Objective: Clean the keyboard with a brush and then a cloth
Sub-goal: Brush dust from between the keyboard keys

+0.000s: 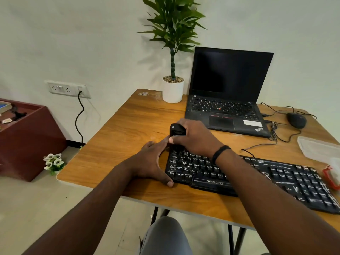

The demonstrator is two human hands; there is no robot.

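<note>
A black keyboard (276, 178) with dusty white-marked keys lies across the front right of the wooden table (128, 129). My right hand (195, 138) is closed around a black brush (176, 130), held upright over the keyboard's far left corner; the bristle end is hidden behind my fingers. My left hand (152, 162) rests on the table against the keyboard's left edge, thumb at the front corner, fingers along the side. No cloth is visible for certain.
An open black laptop (228, 100) stands behind the keyboard, a wired mouse (296, 120) to its right with loose cables. A potted plant (173, 89) sits at the back. A clear plastic container (318, 148) and a red-rimmed item (331, 177) lie at the right edge.
</note>
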